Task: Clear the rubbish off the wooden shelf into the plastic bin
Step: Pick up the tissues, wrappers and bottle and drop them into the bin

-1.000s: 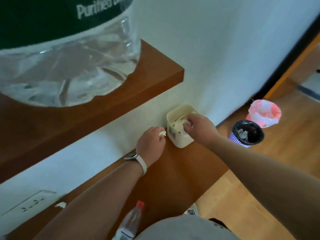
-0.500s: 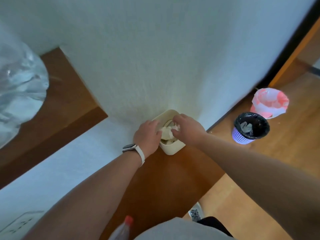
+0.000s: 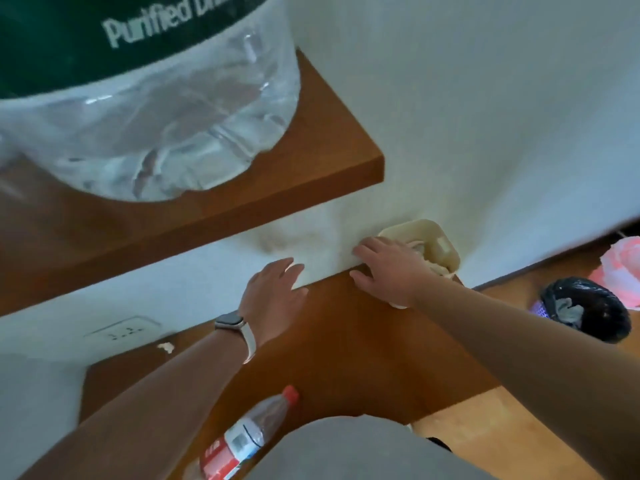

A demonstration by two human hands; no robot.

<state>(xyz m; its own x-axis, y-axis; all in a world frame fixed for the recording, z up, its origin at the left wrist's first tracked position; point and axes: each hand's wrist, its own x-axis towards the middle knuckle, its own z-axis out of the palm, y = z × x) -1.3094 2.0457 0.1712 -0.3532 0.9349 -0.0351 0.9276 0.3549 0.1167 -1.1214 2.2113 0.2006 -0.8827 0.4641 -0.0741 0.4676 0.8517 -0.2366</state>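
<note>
A small cream plastic bin (image 3: 440, 245) stands at the far right end of the lower wooden shelf (image 3: 353, 341), against the wall, with crumpled white paper inside. My right hand (image 3: 388, 268) hovers just left of the bin, fingers spread and empty. My left hand (image 3: 273, 289), with a watch on the wrist, lies open over the shelf near the wall, holding nothing. A small white scrap of rubbish (image 3: 166, 347) lies on the shelf by the wall socket, well left of both hands.
A plastic bottle with a red cap (image 3: 249, 434) lies at the shelf's near edge. An upper wooden shelf (image 3: 332, 157) carries a large water jug (image 3: 149, 109). On the floor at right stand a black-lined basket (image 3: 585, 310) and a pink bag (image 3: 620, 268).
Both hands have come out of the cream bin and opened, moving left over the shelf. The paper they held now sits in the bin. The view has swung left.
</note>
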